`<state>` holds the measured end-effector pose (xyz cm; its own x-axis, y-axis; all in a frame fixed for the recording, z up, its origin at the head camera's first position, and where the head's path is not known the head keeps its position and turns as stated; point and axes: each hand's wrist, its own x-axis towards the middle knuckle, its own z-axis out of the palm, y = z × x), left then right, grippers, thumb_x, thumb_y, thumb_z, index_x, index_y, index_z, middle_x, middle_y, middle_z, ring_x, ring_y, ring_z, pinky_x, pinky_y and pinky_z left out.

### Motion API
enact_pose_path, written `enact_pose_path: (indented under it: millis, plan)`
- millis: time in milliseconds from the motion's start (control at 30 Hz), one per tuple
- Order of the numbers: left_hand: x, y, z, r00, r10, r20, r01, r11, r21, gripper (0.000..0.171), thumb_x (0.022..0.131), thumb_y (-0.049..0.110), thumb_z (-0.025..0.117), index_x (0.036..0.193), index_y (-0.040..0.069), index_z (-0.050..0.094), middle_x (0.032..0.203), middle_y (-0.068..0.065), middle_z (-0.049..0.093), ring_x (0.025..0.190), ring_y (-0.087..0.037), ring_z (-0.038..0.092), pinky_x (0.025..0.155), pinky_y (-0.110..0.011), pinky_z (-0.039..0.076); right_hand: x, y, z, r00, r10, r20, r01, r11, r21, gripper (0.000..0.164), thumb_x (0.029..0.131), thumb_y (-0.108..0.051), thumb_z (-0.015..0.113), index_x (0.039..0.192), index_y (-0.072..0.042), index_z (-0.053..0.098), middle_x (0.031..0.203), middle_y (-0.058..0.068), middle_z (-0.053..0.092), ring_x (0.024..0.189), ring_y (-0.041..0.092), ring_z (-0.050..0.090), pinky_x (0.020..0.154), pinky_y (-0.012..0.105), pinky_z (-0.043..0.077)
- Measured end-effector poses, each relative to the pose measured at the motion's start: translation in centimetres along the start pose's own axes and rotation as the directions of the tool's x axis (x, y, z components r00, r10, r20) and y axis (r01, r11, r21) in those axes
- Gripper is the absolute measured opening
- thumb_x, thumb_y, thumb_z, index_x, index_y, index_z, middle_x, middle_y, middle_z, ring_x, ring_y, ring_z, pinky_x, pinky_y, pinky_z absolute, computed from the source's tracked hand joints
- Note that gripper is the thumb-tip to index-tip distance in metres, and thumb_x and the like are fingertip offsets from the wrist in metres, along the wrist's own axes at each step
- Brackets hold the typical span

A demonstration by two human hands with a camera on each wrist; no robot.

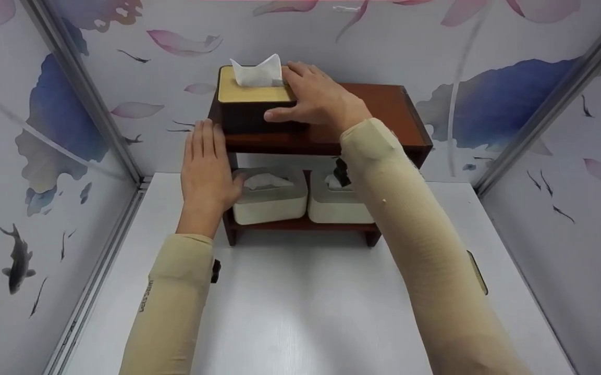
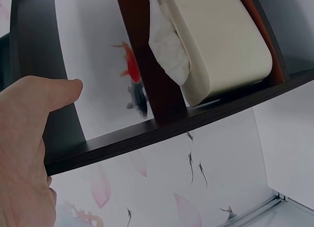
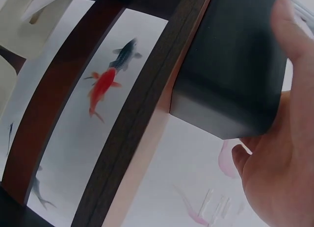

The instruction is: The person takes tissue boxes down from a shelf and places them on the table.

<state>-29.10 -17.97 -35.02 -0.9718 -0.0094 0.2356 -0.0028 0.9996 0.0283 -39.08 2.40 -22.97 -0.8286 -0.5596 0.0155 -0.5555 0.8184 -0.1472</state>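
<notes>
A black tissue box (image 1: 250,117) with a yellow lid and a white tissue (image 1: 259,74) standing out of it sits at the left end of a brown wooden shelf's top board (image 1: 378,112). My right hand (image 1: 321,96) grips the box's right end, thumb along the front face and fingers over the far side. My left hand (image 1: 206,166) lies with straight fingers along the shelf's left side, its thumb near the front. In the left wrist view, the left thumb (image 2: 66,92) shows beside the dark side board (image 2: 41,65).
On the lower board stand two cream tissue boxes, a left one (image 1: 271,205) and a right one (image 1: 339,211) partly behind my right forearm. A dark-rimmed flat object (image 1: 477,272) lies on the white table (image 1: 290,312) at right. Patterned walls (image 1: 514,104) enclose the table.
</notes>
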Motion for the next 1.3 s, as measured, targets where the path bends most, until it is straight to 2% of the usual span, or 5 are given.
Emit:
enact_pose_path:
  millis: [300, 667, 900, 1000, 1300]
  plan:
    - [0.0, 0.0, 0.1, 1.0, -0.007, 0.003, 0.007, 1.0, 0.004, 0.104, 0.091, 0.053, 0.056, 0.154, -0.002, -0.006, 0.163, -0.021, -0.005, 0.152, -0.034, -0.007, 0.126, -0.044, -0.002, 1.7, -0.3, -0.1, 1.0, -0.013, -0.014, 0.013, 1.0, 0.008, 0.098, 0.083, -0.079, 0.044, 0.157, -0.02, 0.019, 0.163, 0.003, 0.02, 0.15, 0.026, 0.021, 0.125, 0.041, 0.015]
    - [0.1, -0.1, 0.2, 1.0, -0.014, 0.0, 0.014, 1.0, -0.001, 0.104, 0.089, 0.051, 0.059, 0.154, -0.002, -0.004, 0.163, -0.021, -0.005, 0.152, -0.034, -0.006, 0.126, -0.045, -0.002, 3.8, -0.6, -0.5, 0.998, -0.021, 0.051, 0.019, 0.999, 0.048, 0.095, 0.085, -0.076, 0.045, 0.157, -0.019, 0.021, 0.165, 0.002, 0.012, 0.153, 0.025, 0.012, 0.126, 0.041, 0.011]
    - [0.2, 0.3, 0.2, 1.0, -0.016, 0.012, 0.015, 1.0, 0.023, 0.107, 0.088, 0.054, 0.059, 0.154, -0.002, -0.005, 0.163, -0.021, -0.005, 0.152, -0.034, -0.006, 0.126, -0.045, -0.002, 4.3, -0.3, -0.2, 0.997, -0.054, 0.052, 0.054, 0.999, 0.001, 0.1, 0.086, -0.078, 0.038, 0.158, -0.013, 0.013, 0.166, 0.005, 0.005, 0.154, 0.027, 0.007, 0.126, 0.041, 0.008]
    - [0.2, 0.3, 0.2, 1.0, -0.015, 0.012, 0.014, 1.0, 0.025, 0.107, 0.088, 0.055, 0.059, 0.154, -0.002, -0.005, 0.163, -0.021, -0.005, 0.152, -0.034, -0.006, 0.126, -0.045, -0.001, 4.4, -0.4, -0.2, 0.996, -0.053, 0.073, 0.055, 0.998, -0.025, 0.1, 0.086, -0.079, 0.034, 0.157, -0.012, 0.016, 0.166, 0.006, 0.006, 0.153, 0.029, 0.008, 0.126, 0.042, 0.008]
    - [0.1, 0.1, 0.2, 1.0, -0.014, 0.009, 0.013, 0.999, 0.037, 0.108, 0.088, 0.053, 0.059, 0.154, -0.002, -0.006, 0.163, -0.021, -0.005, 0.152, -0.035, -0.006, 0.126, -0.045, -0.001, 4.3, -0.7, -0.2, 0.997, -0.033, 0.076, 0.036, 0.999, -0.04, 0.102, 0.081, -0.082, 0.043, 0.156, -0.016, 0.023, 0.163, 0.006, 0.018, 0.149, 0.027, 0.019, 0.125, 0.043, 0.016]
